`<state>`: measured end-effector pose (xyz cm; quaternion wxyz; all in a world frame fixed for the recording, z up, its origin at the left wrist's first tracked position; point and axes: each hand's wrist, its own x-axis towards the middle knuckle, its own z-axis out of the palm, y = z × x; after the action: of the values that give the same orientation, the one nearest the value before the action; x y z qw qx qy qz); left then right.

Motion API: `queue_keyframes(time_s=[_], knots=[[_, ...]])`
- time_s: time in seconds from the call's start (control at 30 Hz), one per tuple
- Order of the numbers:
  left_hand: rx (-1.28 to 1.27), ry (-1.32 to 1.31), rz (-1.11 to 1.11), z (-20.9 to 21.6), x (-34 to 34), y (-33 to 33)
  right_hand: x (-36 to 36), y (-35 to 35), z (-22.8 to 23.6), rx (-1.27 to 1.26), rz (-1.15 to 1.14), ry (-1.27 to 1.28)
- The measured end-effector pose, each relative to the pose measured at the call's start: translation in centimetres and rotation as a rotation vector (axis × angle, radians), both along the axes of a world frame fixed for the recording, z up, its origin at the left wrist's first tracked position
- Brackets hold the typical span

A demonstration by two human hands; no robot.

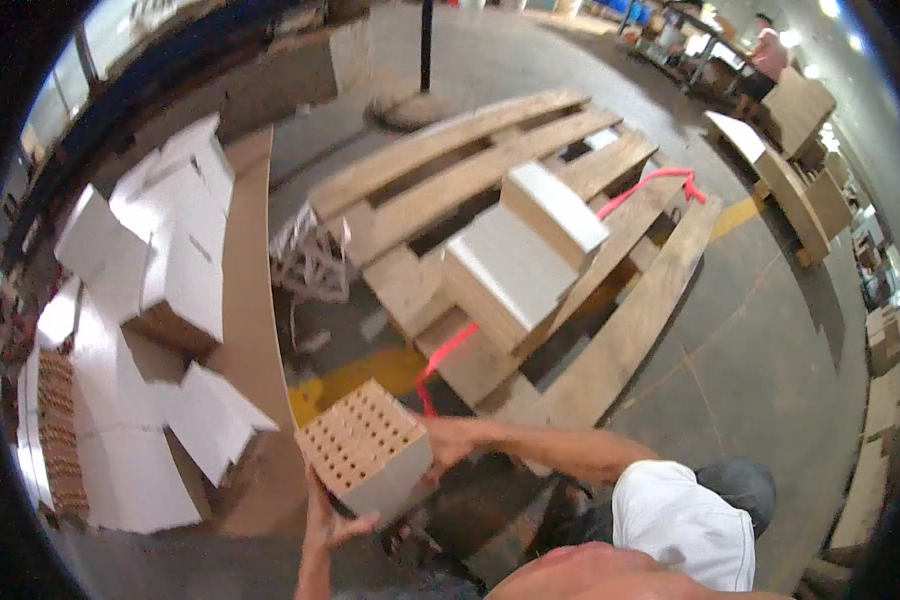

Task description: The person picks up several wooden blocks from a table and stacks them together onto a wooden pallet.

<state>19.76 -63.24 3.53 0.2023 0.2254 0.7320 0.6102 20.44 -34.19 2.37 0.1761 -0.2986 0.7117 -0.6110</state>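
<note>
Between my two hands is a block-shaped bundle [382, 450], tan on its upper face with rows of round dark holes, pale grey-white on its side. My left hand [332, 520] grips its near left lower edge, thumb spread along the side. On the right, my right hand [450, 442] presses against the opposite side; the block partly hides its fingers. Just beyond, two stacks of white-topped cardboard [515, 262] lie on a wooden pallet [440, 165]. A red-pink strap [448, 352] passes beneath these stacks, its far end lying across the slats.
White cardboard pieces [185, 235] are piled at left on a brown sheet [245, 240]. A whitish crumpled bundle [312, 255] lies beside the pallet. Behind stands a black post [426, 50]. A person [767, 58] is at the far right, near another pallet with boards [785, 190].
</note>
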Motion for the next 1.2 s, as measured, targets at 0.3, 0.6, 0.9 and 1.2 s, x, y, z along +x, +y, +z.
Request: queue_keyframes(time_s=[0.3, 0.6, 0.9, 1.2], knots=[[-0.13, -0.402, -0.291, -3.0, -4.8, -3.3, -1.7, -2.2, -2.4, 0.229, -0.326, -0.384], [-0.07, -1.029, 0.184, -2.7, -4.4, -1.9, 0.7, -3.1, -7.4, 0.307, -0.104, -0.371], [-0.116, -0.095, -0.177, -6.5, -10.4, -3.3, -6.9, -3.1, -2.2, 0.409, -0.329, 0.101], [0.093, -0.256, 0.07, -10.4, -7.8, -2.9, -8.6, -2.9, -6.6, 0.326, -0.198, -0.013]])
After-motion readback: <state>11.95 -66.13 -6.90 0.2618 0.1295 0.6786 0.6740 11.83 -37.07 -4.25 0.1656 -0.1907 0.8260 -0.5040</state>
